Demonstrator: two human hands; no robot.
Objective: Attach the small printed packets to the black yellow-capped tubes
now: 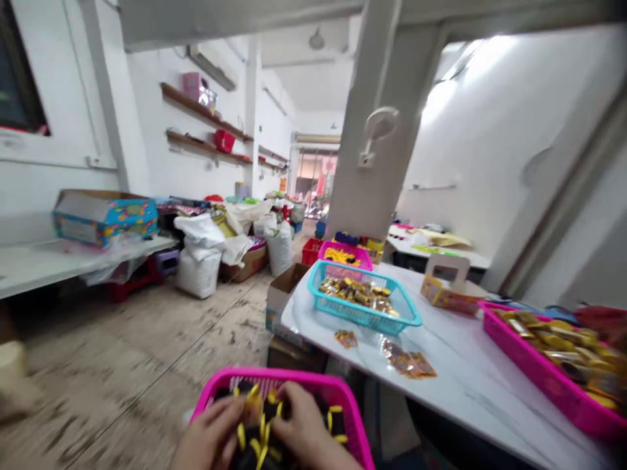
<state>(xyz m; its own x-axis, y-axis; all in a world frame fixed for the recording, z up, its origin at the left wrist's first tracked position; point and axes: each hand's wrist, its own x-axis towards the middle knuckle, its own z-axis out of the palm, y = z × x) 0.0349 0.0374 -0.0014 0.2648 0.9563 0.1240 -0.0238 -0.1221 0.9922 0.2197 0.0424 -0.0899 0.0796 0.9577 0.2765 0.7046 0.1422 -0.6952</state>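
Note:
Below me is a bright pink plastic basket (360,427) filled with small black pieces (336,423) that have yellow bands or edges. Both hands are inside its rim. My left hand (215,431) has its fingers drawn together around something small and orange-tinted, too blurred to name. Close beside it, my right hand (304,424) has its thumb and fingers closed on one of the black-and-yellow pieces. Nearby on the table lie small orange printed packets (414,363) and a single packet (346,338).
The white table (470,365) holds a light-blue basket (365,316) of small wrapped yellow-brown items, a pink basket (553,385) of similar items, and a cardboard display box (450,290). A box (289,297) stands by its left end. White sacks (198,261) stand on the floor.

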